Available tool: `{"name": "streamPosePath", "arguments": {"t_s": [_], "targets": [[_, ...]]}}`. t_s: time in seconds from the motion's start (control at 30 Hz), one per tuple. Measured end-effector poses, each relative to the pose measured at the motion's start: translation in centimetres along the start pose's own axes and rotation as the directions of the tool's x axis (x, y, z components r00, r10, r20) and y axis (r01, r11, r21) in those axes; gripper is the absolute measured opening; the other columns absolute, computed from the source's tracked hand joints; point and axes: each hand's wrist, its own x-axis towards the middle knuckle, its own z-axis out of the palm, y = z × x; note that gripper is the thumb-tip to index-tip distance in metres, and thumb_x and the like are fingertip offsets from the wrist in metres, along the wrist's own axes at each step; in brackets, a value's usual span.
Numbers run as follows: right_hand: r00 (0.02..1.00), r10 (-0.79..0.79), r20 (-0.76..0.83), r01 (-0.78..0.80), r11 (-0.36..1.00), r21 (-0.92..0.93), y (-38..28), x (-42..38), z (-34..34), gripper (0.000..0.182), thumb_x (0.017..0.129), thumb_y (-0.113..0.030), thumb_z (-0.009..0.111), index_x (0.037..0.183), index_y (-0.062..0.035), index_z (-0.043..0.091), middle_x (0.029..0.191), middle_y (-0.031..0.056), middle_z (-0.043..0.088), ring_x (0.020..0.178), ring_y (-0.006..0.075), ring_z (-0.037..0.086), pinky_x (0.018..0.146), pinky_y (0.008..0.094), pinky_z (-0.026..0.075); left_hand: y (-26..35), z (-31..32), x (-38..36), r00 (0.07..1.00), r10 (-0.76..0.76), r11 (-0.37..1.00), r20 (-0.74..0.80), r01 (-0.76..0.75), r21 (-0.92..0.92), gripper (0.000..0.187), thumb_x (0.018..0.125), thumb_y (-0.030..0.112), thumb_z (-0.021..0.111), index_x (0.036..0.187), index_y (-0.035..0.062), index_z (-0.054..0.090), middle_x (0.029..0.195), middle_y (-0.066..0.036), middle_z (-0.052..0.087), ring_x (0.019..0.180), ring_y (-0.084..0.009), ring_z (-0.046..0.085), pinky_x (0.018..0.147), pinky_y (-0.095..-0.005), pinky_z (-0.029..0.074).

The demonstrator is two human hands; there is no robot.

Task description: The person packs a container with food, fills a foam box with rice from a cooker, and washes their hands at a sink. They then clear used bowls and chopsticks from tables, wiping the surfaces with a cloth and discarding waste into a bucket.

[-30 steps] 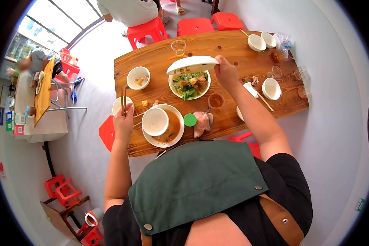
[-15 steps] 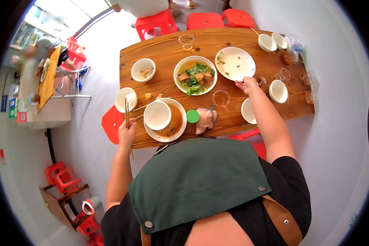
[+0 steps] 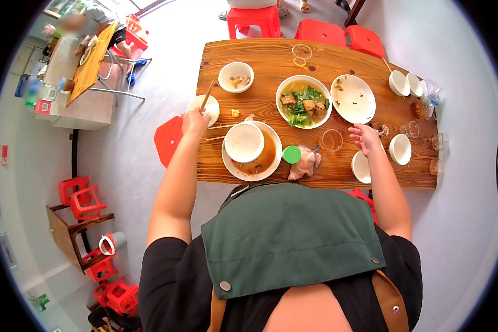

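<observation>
On the wooden table (image 3: 271, 55) in front of you, count seven small white bowls: one with scraps (image 3: 235, 77), one under your chopsticks (image 3: 203, 108), one upturned (image 3: 244, 142) on the saucy plate, two near your right hand (image 3: 400, 149) (image 3: 361, 167), and two at the far right corner (image 3: 399, 83) (image 3: 413, 84). You have two wide plates: the saucy one (image 3: 263, 161) and an emptied one (image 3: 353, 98). There is one large bowl of greens and tofu (image 3: 304, 102). You can see two clear cups (image 3: 301, 53) (image 3: 332, 140), one green lid (image 3: 291, 154) and one crumpled cloth (image 3: 304, 163). Three red stools (image 3: 250, 20) (image 3: 321, 31) (image 3: 364, 40) stand along the far side.
</observation>
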Motion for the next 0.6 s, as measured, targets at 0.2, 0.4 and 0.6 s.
{"name": "streamPosePath", "arguments": {"t_s": [0.2, 0.4, 0.6], "targets": [[0.960, -0.277, -0.039, 0.278, 0.960, 0.039, 1.6, -4.6, 0.7, 0.018, 0.085, -0.018, 0.047, 0.098, -0.0056, 0.051, 0.084, 0.0056, 0.061, 0.056, 0.0069, 0.052, 0.041, 0.0156, 0.035, 0.1, -0.4, 2.5, 0.998, -0.058, 0.994, 0.027, 0.056, 0.097, 0.023, 0.070, 0.023, 0.056, 0.088, 0.0084, 0.062, 0.087, -0.016, 0.061, 0.083, -0.0288, 0.058, 0.073, -0.0373, 0.046], [0.895, -0.446, 0.011, 0.445, 0.891, -0.088, 2.5, -7.5, 1.8, 0.018, 0.085, -0.013, 0.047, 0.100, -0.0036, 0.050, 0.081, 0.0051, 0.060, 0.055, 0.0062, 0.050, 0.042, 0.0158, 0.036, -1.0, -1.4, 3.7, 0.997, -0.039, 0.995, -0.063, 0.045, 0.094, 0.022, 0.071, 0.019, 0.052, 0.085, 0.0042, 0.061, 0.082, -0.017, 0.061, 0.080, -0.0311, 0.058, 0.072, -0.0388, 0.045], [0.760, -0.640, 0.117, 0.650, 0.752, -0.108, 2.3, -9.3, 3.0, 0.017, 0.084, -0.007, 0.049, 0.099, 0.0005, 0.051, 0.084, 0.0067, 0.058, 0.068, 0.0079, 0.053, 0.058, 0.0195, 0.045, 2.3, -2.9, 1.6, 0.998, -0.056, 0.905, 0.027, 0.062, -0.420, 0.021, 0.063, 0.010, 0.065, 0.081, 0.0007, 0.059, 0.070, -0.008, 0.061, 0.064, -0.0146, 0.058, 0.061, -0.0295, 0.046]]}}
